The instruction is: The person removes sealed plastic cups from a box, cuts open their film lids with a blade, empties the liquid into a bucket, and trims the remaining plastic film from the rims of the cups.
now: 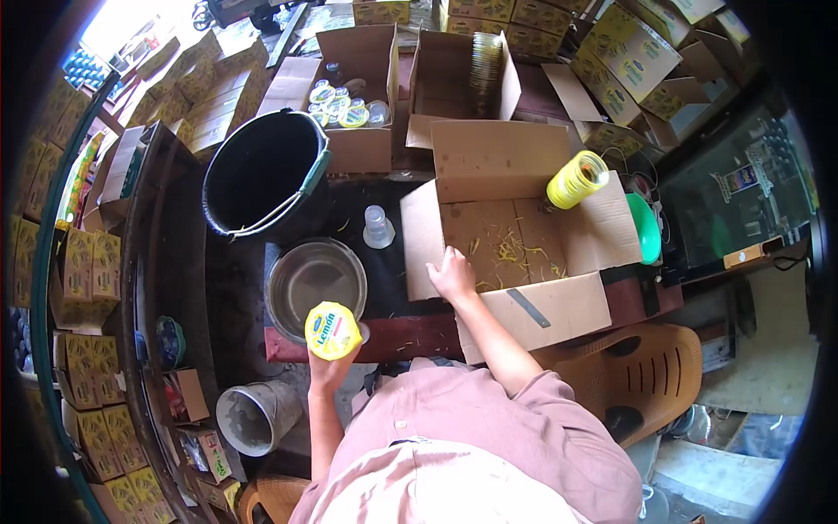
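Observation:
A plastic cup with a yellow printed "Lemon" lid (333,331) is gripped in my left hand (330,367), its lid facing up over the front rim of the metal basin (274,293). The hand hides most of the cup's body. My right hand (452,276) is at the near left corner of the open cardboard box (489,223), fingers curled in. Whatever they hold, if anything, cannot be made out. Thin yellow shreds (506,251) lie scattered on the box floor. A stack of yellow lids (576,181) stands at the box's right side.
A clear cup (377,229) stands upside down beside the basin. A black bucket (262,175) is at the left. Behind are a box of lidded cups (353,115) and a box with stacked lids (485,74). A plastic chair (642,371) stands at the right.

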